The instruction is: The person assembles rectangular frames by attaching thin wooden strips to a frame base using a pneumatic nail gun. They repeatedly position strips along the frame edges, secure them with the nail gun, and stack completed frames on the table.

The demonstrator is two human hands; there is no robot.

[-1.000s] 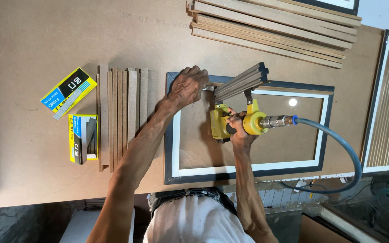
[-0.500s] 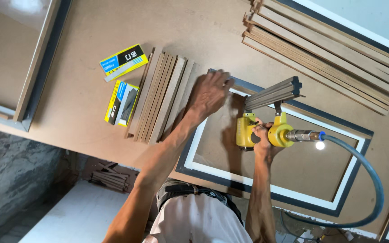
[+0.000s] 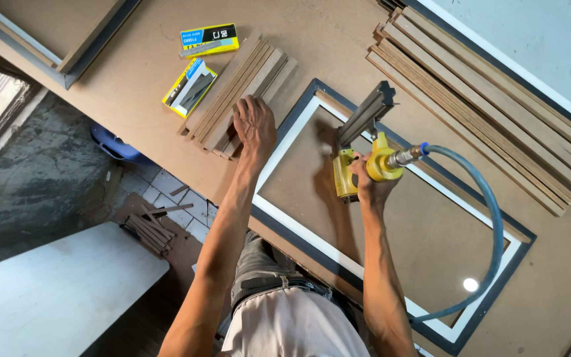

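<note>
Gripping the yellow pneumatic stapler (image 3: 358,168) at centre frame, the right hand (image 3: 371,186) is closed; the left hand (image 3: 254,125) lies flat, open, on thin wooden strips (image 3: 236,92). Blue hose (image 3: 490,218) may snag the dark picture frame (image 3: 299,109).

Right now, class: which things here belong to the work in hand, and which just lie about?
In use: left hand on short wood strips; right hand gripping yellow pneumatic stapler; blue air hose; picture frame.
Lying about: yellow staple boxes; long wood strips; white bench.
</note>
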